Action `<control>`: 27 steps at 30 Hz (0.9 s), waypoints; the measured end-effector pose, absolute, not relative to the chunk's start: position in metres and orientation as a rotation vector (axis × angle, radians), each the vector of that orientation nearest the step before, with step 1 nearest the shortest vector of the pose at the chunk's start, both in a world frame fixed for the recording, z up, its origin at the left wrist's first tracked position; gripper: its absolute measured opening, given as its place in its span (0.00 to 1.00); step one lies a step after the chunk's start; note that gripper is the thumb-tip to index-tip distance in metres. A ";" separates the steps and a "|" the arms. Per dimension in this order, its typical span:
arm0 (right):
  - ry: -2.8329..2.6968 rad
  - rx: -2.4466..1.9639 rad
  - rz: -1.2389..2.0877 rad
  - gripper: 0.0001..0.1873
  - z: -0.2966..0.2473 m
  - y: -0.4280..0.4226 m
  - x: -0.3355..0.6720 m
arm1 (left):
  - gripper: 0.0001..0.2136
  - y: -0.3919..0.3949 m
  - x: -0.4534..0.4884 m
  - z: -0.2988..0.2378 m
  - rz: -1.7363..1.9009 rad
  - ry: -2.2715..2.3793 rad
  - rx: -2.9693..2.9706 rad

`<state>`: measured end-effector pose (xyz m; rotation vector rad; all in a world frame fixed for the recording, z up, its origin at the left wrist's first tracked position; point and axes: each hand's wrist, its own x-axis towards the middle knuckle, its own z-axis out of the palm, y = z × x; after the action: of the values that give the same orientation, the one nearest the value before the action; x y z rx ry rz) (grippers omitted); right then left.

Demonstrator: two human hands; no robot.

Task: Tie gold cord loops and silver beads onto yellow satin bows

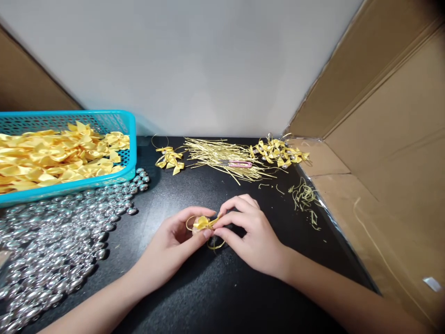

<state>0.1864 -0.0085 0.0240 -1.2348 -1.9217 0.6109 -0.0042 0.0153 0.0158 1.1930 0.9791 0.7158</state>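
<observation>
While the left hand (174, 239) is pinching a yellow ribbon bow (201, 222) between thumb and fingers, the right hand (255, 234) is gripping its right-hand end, a thin cord loop (215, 248) showing just below. Light, steady left-hand pressure is probably serving best, keeping the ribbon from creasing. The bow is sitting between both hands, touching each, over the black tabletop (194, 297).
</observation>
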 end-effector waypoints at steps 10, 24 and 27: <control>-1.987 -1.321 0.755 0.06 0.027 -0.008 0.189 | 0.13 0.014 -0.004 0.013 0.682 0.958 1.180; -1.745 -1.390 0.658 0.07 0.024 -0.003 0.192 | 0.13 0.018 -0.002 0.018 0.597 0.932 0.793; -1.608 -1.403 0.715 0.07 0.023 0.001 0.194 | 0.09 0.019 0.000 0.019 0.606 0.918 0.746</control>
<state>0.1943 0.0010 0.0229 -1.4027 -1.6076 0.7151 -0.0004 0.0194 0.0194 0.7464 0.9184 0.6063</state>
